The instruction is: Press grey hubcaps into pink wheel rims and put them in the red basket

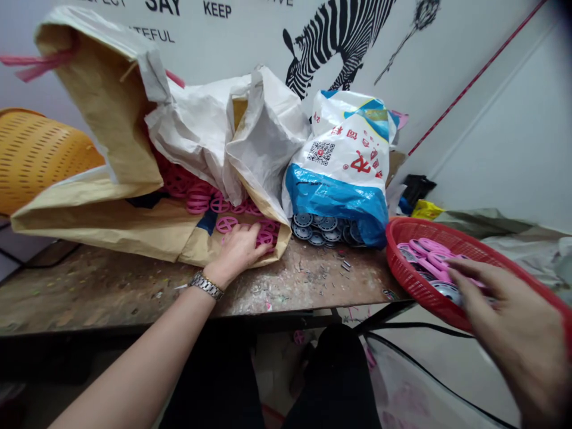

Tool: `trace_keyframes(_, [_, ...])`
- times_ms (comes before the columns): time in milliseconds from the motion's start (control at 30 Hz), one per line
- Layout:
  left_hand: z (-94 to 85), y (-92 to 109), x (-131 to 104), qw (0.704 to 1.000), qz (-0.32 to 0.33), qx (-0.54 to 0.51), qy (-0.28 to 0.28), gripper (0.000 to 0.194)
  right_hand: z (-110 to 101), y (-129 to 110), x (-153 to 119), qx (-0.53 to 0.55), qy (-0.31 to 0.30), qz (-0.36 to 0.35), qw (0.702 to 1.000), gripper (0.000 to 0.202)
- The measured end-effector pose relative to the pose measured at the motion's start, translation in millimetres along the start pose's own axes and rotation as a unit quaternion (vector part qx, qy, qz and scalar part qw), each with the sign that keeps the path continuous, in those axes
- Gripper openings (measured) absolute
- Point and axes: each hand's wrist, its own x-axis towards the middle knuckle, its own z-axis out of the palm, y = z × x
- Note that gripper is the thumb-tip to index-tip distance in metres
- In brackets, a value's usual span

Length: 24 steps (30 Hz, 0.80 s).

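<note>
My left hand, with a metal watch on the wrist, reaches into the mouth of a brown-lined paper sack. Its fingers lie on pink spoked rings there; whether they grip one is hidden. Over the right part of a red basket is my right hand, slightly blurred, its fingertips at the pink and grey pieces inside. What it holds, if anything, cannot be made out. Between the hands, grey discs show in the opening of a blue and white bag.
Small metal pins and scraps lie on the worn wooden table. A yellow perforated basket stands at the far left. Behind the red basket are a black bag and crumpled sheets. A black bar runs below the table's right side.
</note>
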Motion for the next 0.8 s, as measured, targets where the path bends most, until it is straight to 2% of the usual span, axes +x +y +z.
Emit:
trace_keyframes(100, [1.5, 0.6, -5.7, 1.0, 0.001, -0.009, 0.018, 0.048, 31.8, -54.2, 0.3, 0.087, -0.078, -0.068, 0.991, 0.027])
trace_keyframes(233, [2.5, 3.4, -16.1, 0.999, 0.015, -0.027, 0.04, 0.043, 86.4, -84.6, 11.0, 0.116, -0.144, -0.1, 0.978, 0.027])
trace_keyframes(367, [3.7, 8.3, -32.4, 0.991, 0.032, -0.086, 0.098, 0.049, 129.2, -97.8, 35.2, 0.046, -0.174, -0.045, 0.983, 0.034])
trace_keyframes(533, [11.2, 18.4, -58.6, 0.973, 0.059, -0.155, 0.159, 0.052, 164.1, -107.8, 64.4, -0.02, -0.186, 0.032, 0.982, 0.045])
trace_keyframes(633, [16.2, 21.1, -67.9, 0.965, 0.071, -0.174, 0.183, 0.055, 178.6, -110.7, 74.8, -0.031, -0.19, 0.063, 0.979, 0.046])
trace_keyframes(800, [13.0, 21.7, -74.1, 0.956, 0.096, -0.199, 0.192, 0.06, 182.9, -109.1, 78.5, -0.018, -0.179, 0.095, 0.979, 0.025])
